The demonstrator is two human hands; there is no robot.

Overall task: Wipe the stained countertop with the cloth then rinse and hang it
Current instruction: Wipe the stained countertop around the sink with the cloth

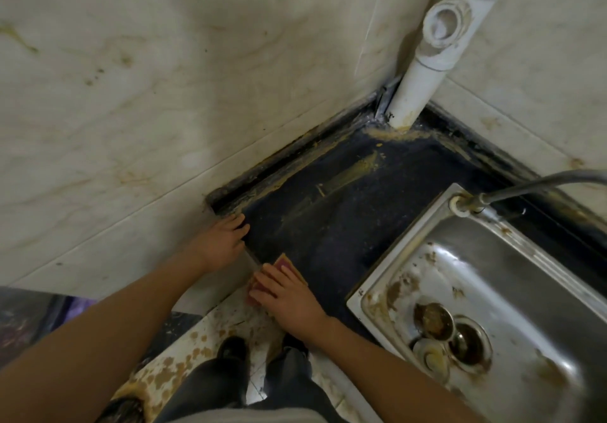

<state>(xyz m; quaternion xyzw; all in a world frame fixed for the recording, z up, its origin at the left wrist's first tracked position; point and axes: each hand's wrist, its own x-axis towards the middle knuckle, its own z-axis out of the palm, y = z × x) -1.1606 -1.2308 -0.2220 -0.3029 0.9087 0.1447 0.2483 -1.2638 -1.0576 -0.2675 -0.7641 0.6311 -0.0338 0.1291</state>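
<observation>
The dark countertop (345,225) runs into a tiled corner and carries yellowish smears along its back edge and across its middle. A pink and tan cloth (285,263) lies at the counter's near left edge. My right hand (289,297) presses flat on the cloth with fingers spread, covering most of it. My left hand (223,242) rests on the counter's left end beside the wall, fingers extended, holding nothing.
A stained steel sink (410,258) sits to the right, with drain fittings (450,340) in its basin and a grey hose (532,182) at its back rim. A white pipe (417,94) rises in the corner. Spotted floor tiles (184,366) and my shoes lie below.
</observation>
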